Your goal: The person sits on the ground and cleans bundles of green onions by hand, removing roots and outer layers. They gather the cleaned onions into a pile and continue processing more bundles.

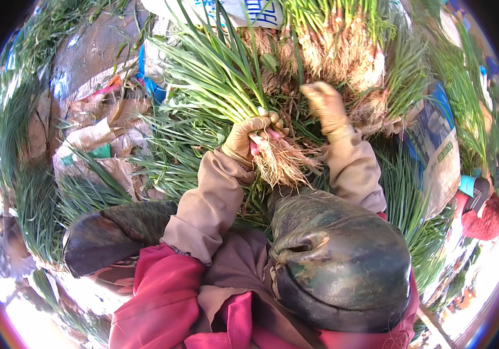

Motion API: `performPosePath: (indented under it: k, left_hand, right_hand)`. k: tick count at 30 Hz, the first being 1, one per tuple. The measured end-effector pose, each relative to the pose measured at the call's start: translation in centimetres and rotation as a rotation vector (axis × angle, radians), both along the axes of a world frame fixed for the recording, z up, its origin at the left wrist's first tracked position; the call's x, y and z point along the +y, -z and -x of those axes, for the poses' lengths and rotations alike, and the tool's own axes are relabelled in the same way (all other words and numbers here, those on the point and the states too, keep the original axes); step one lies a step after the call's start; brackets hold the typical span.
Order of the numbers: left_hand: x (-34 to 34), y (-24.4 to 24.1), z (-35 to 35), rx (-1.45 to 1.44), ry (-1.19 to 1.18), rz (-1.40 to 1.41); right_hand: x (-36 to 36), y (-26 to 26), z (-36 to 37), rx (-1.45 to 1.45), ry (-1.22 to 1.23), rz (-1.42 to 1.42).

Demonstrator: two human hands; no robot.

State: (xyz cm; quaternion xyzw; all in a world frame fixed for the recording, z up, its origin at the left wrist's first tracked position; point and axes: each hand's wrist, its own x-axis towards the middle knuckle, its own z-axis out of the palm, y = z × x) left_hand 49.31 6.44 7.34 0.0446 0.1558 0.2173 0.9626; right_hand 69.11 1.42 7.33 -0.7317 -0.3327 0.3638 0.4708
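Observation:
My left hand point(256, 135), in a tan glove, is shut around a bunch of spring onions point(227, 89). Their green leaves point up and to the left, while the pinkish bulbs and tangled roots point(282, 159) hang out on the lower right side of the fist. My right hand point(323, 102), gloved too and blurred, is raised to the right of the bunch, apart from it. Its fingers look curled; whether they hold anything is unclear. Just beyond it, more spring onions lie in a heap with their pale roots point(336, 52) towards me.
Loose green leaves point(166, 148) cover the ground under my hands. Torn woven sacks point(96, 139) lie at the left, and a printed sack point(441, 161) at the right. My camouflage-covered knees point(341, 257) frame the near side. Another person in red point(485, 218) is at the far right.

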Motion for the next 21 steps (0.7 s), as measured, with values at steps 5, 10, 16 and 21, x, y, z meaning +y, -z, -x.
performPosePath:
  k: [5,10,16,21]
  left_hand:
    - [0.2,2.4,1.3,0.104,0.035,-0.071]
    - [-0.1,1.9,2.3,-0.006,0.187,-0.172]
    - [0.0,-0.5,1.3,-0.280,0.099,-0.181]
    - [1.3,1.6,-0.3,-0.346,0.041,-0.003]
  right_hand:
    - [3.7,-0.7,6.8,0.563,-0.295,-0.144]
    - [1.8,2.0,6.9,0.756,-0.169,-0.116]
    - [-1.0,1.8,1.7,-0.583,-0.411,0.232]
    - [1.5,-6.6,-5.9,-0.831,0.458,-0.095]
